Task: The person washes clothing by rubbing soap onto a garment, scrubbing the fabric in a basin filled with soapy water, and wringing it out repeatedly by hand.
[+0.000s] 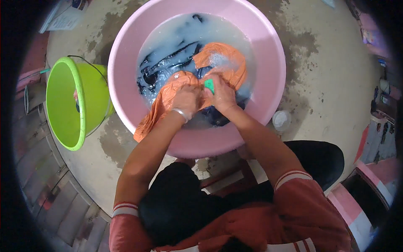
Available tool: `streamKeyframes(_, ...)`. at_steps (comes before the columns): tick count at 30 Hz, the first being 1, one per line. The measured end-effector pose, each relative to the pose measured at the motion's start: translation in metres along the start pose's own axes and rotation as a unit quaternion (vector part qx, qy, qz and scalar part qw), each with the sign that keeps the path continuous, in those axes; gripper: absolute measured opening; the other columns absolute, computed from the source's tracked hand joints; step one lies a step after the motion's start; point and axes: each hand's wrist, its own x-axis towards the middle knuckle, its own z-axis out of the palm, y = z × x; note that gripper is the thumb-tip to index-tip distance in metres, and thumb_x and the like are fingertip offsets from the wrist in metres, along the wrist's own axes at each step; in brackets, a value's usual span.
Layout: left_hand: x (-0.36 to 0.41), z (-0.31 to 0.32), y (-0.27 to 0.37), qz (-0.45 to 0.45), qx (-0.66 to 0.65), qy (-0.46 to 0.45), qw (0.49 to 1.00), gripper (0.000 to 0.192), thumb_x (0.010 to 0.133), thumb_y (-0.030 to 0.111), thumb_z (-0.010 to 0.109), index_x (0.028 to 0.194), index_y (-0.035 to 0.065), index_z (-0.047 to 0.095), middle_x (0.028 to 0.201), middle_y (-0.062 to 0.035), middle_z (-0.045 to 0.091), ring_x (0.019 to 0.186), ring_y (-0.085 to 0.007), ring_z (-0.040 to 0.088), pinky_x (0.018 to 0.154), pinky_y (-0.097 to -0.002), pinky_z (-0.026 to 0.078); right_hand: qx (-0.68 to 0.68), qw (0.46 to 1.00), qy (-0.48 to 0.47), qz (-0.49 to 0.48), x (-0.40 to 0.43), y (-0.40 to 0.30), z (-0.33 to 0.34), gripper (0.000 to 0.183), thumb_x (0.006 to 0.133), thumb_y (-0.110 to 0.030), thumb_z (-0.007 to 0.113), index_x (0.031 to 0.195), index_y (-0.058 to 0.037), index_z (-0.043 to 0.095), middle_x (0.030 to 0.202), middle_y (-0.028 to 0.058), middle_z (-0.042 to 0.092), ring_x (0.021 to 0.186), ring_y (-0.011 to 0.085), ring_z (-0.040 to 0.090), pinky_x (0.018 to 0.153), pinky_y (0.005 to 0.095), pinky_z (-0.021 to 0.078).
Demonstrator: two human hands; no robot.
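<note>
A large pink plastic basin (195, 143) of cloudy, soapy water is in front of me. An orange garment (233, 55) lies partly in the water, with suds on its far part and its left end draped over the basin's near-left rim. My left hand (187, 97), with a bracelet at the wrist, grips a bunched part of this cloth. Close beside it, my right hand (223, 93) holds a small green block (209, 85), perhaps a bar of soap, against the cloth. Dark clothes (171, 58) soak around the orange garment, mostly under water.
A lime-green bucket (81, 104) with a wire handle stands left of the basin, something small inside it. To the right, a small tub of white stuff (281, 120) sits on the concrete floor (333, 78), which has wet patches. My knees are at the basin's near side.
</note>
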Motion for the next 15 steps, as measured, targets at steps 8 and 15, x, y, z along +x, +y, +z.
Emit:
streamKeyframes(8,-0.088,-0.067,0.003,-0.026,-0.348,0.082,0.933,0.012,0.083,0.014,0.059,0.083,0.0021,0.060,0.076,-0.0070,0.057,0.078,-0.0233,0.057,0.075,-0.0325,0.044,-0.173,0.970,-0.051,0.163,0.033,0.060,-0.047,0.036,0.082,-0.025,0.061,0.114,-0.0142,0.048,0.099,0.0161,0.059,0.094,0.0334,0.058,0.074,0.0464,0.0480)
streamKeyframes(15,-0.069,-0.060,0.010,-0.319,-0.556,-0.160,0.751,0.018,0.078,0.018,0.065,0.084,0.0027,0.059,0.078,0.0008,0.055,0.071,-0.0065,0.048,0.063,-0.0220,0.041,-0.026,0.969,-0.180,-0.167,-0.013,-0.032,-0.018,0.037,0.080,-0.016,0.061,0.113,-0.0123,0.047,0.108,0.0124,0.056,0.097,0.0352,0.056,0.075,0.0457,0.0480)
